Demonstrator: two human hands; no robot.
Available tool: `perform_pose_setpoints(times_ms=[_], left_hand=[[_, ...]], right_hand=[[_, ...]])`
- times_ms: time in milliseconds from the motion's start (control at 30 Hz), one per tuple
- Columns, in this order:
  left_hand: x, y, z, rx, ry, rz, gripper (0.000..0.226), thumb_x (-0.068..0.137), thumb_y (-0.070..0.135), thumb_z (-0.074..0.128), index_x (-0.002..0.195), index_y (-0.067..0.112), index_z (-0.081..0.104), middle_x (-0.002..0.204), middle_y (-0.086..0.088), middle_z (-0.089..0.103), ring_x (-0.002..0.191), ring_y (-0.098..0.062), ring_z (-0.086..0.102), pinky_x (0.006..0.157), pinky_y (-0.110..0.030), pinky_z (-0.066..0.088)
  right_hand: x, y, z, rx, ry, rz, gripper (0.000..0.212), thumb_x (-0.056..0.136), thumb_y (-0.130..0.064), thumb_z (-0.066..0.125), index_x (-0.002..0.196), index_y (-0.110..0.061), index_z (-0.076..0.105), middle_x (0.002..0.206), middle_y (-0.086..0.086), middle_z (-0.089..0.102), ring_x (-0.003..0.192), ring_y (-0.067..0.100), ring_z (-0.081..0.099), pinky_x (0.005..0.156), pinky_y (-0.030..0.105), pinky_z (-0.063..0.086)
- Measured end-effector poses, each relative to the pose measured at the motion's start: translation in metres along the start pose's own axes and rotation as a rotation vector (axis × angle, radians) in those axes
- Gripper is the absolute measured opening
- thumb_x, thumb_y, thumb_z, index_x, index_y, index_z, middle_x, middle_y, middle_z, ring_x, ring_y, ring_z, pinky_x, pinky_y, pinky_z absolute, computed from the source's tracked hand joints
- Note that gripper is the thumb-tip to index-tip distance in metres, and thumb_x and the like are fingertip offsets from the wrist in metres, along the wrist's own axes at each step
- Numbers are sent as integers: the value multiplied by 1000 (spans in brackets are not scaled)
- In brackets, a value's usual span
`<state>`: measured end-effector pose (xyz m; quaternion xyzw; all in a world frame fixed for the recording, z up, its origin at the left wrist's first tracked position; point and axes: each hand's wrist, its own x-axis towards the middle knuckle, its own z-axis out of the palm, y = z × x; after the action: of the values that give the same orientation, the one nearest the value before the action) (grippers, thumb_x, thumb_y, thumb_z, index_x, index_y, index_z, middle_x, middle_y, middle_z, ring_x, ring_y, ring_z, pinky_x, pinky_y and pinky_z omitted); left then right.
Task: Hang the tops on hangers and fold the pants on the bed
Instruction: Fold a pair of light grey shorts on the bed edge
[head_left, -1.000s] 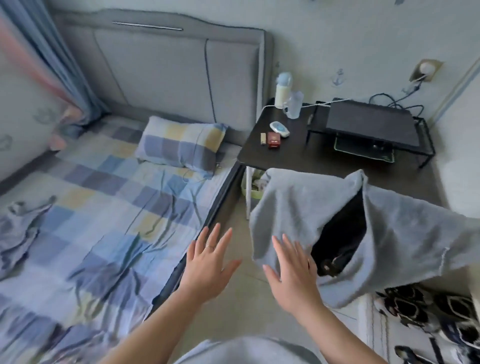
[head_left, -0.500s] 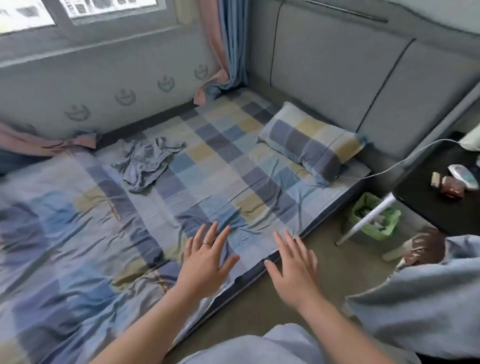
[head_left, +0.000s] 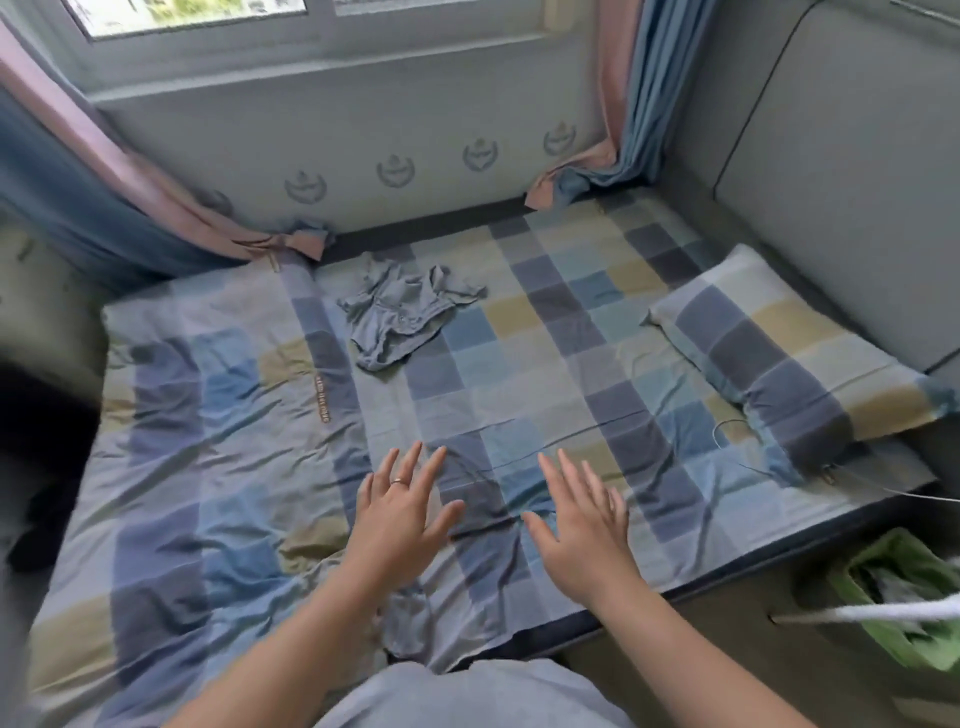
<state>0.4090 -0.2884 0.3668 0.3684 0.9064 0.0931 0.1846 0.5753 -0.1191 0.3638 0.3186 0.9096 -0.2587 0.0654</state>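
Crumpled grey garment (head_left: 408, 317) lies on checked bed sheet (head_left: 519, 364), far side of bed, near wall under window (head_left: 197, 15); whether top or pants cannot tell. Pillow (head_left: 779, 364) well right of garment. Left hand (head_left: 397, 514) and right hand (head_left: 582, 525) hover over near part of sheet, fingers spread, holding nothing. Change: a second ago view faced bedside desk with grey cloth over it; now turned to bed, garment in centre. Likely next: reach across for garment. No hangers in view.
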Motion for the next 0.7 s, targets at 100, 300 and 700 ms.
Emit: perform_pose_setpoints(times_ms=[100, 300, 700], left_hand=[[25, -5, -11, -17, 16, -47, 69, 99, 66, 30, 159, 41, 6, 169, 6, 1, 154, -19, -8, 124, -45, 4], [72, -12, -25, -42, 49, -47, 70, 98, 68, 31, 159, 42, 10, 169, 6, 5, 155, -19, -6, 122, -45, 5], [291, -176, -1, 91, 110, 57, 70, 96, 66, 34, 158, 40, 15, 168, 5, 11, 154, -22, 1, 122, -46, 9]], right_hand=[[31, -7, -8, -1, -31, -34, 67, 102, -56, 32, 158, -41, -3, 168, -12, -9, 154, 16, -11, 122, 49, -4], [74, -22, -26, -5, -12, -42, 68, 103, -55, 33, 159, -39, -3, 168, -10, -9, 154, 18, -10, 122, 50, -3], [275, -71, 54, 1, 122, -52, 70, 102, -52, 38, 159, -39, -1, 168, -10, -7, 154, 18, -9, 122, 49, -3]])
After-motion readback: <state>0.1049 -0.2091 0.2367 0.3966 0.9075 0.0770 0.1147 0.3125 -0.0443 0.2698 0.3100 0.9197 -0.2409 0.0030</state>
